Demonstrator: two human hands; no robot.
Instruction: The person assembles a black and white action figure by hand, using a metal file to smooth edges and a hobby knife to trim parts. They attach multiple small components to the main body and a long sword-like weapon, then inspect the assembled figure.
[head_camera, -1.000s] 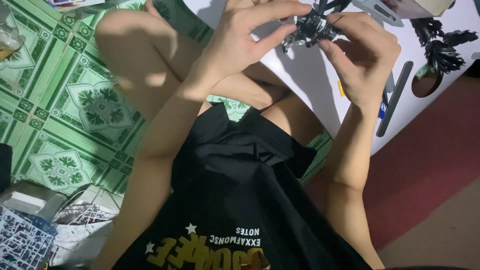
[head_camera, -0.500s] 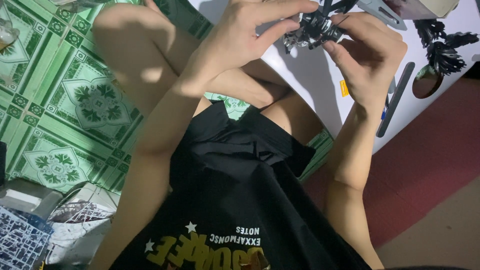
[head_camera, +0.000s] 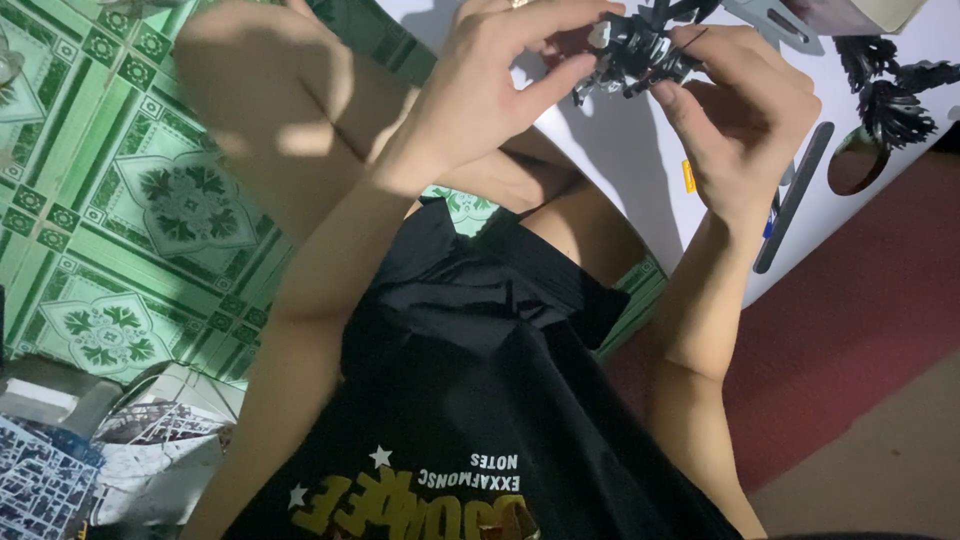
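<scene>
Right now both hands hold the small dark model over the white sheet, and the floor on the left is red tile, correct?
Not quite. The head view shows the tile floor on the left is green patterned, not red. The rest stands: the left hand and right hand both hold the small dark model over the white sheet.

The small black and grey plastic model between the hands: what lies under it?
Under the black and grey plastic model, held by the left hand and right hand, lies a white sheet bearing their shadow. A long dark tool lies beside it. The hands hide the model's underside.
</scene>
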